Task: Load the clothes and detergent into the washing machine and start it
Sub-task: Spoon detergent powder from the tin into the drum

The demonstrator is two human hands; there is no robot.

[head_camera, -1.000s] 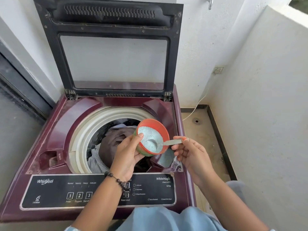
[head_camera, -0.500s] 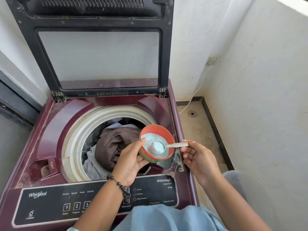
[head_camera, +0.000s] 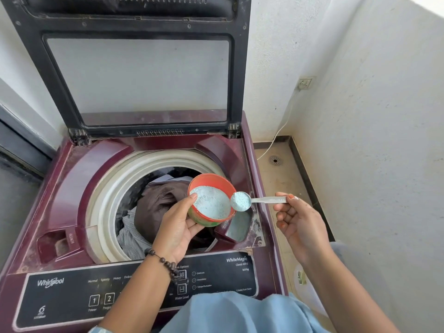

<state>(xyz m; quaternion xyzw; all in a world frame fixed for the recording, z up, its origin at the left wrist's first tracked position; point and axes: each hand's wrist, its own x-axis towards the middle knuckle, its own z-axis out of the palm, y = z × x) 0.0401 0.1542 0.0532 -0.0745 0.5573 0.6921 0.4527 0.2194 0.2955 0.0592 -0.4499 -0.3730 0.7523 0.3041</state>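
A maroon top-load washing machine (head_camera: 72, 179) stands with its lid (head_camera: 134, 68) raised. Brown and grey clothes (head_camera: 156, 207) lie in the drum. My left hand (head_camera: 177, 224) grips an orange tub of pale blue detergent powder (head_camera: 211, 200) above the drum's right side. My right hand (head_camera: 298, 219) pinches the handle of a metal spoon (head_camera: 242, 200), whose bowl is heaped with powder and sits just past the tub's right rim. Below the spoon lies the open detergent tray (head_camera: 237, 227) with powder in it.
The black control panel (head_camera: 72, 294) with numbered buttons runs along the near edge. A white wall (head_camera: 372, 140) closes in on the right, with a socket (head_camera: 304, 83), a white cable and a floor drain (head_camera: 275, 160) in the narrow gap. A bleach slot (head_camera: 57, 243) sits front left.
The spoon has come up out of the powder and moved right, past the tub's rim, now loaded. The view has shifted closer to the machine.
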